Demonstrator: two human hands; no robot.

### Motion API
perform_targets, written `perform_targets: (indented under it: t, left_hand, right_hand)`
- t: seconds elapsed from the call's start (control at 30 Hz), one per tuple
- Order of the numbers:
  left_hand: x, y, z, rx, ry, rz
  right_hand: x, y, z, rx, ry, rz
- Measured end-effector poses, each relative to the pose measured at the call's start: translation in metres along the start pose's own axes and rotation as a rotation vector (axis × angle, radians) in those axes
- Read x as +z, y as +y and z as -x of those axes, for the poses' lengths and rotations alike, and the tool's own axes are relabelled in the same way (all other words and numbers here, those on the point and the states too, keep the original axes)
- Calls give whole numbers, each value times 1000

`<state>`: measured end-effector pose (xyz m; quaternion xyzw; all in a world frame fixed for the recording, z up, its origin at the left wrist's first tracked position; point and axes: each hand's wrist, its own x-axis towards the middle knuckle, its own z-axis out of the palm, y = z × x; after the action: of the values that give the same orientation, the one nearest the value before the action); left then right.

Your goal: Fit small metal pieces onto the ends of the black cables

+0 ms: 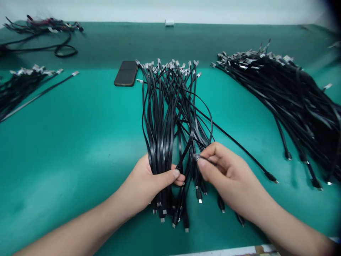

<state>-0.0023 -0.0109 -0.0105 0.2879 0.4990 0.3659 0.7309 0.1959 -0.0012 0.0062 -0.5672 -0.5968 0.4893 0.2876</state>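
Observation:
My left hand (157, 176) is wrapped round a thick bundle of flat black USB cables (161, 131), its thumb across the front. Below that hand the small metal-tipped plugs hang out in a loose cluster. To the right, my right hand (226, 174) pinches one thin black cable near a greyish tip (197, 157) between thumb and forefinger. More loose cables (190, 117) cross between and behind the hands. The far ends of the bundle, with silver USB plugs (176, 65), lie fanned on the green table. The right hand's other fingers are curled and partly hidden.
A dark smartphone (126, 73) lies left of the plugs. A large heap of black cables (282, 89) covers the right side. Another cable pile (23, 83) lies at left, with tangled wires (45, 26) behind it. One stray cable plug (271, 176) points right on the green table (80, 142).

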Motion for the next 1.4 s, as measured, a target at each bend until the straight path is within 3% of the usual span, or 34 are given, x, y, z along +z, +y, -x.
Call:
perform_targets:
  t: [0.1, 0.17, 0.33, 0.5, 0.7, 1.17, 1.4]
  left_hand:
    - [1, 0, 1, -7, 11, 0]
    - [1, 0, 1, -9, 5, -6]
    - [-2, -1, 0, -19, -14, 7]
    - [-4, 1, 4, -35, -54, 55]
    - [-2, 2, 5, -27, -44, 76]
    - [8, 1, 0, -3, -15, 182]
    - [9, 2, 0, -5, 38, 125]
  right_hand:
    - [-5, -4, -2, -95, 169, -143]
    - [-7, -6, 0, -145, 210, -185]
    - [-4, 0, 3, -103, 77, -39]
    - [10, 11, 8, -10, -105, -82]
    - [25, 10, 16, -68, -67, -7]
    - [25, 11, 16, -39, -79, -82]
    - [25, 11, 19, -25, -99, -80]
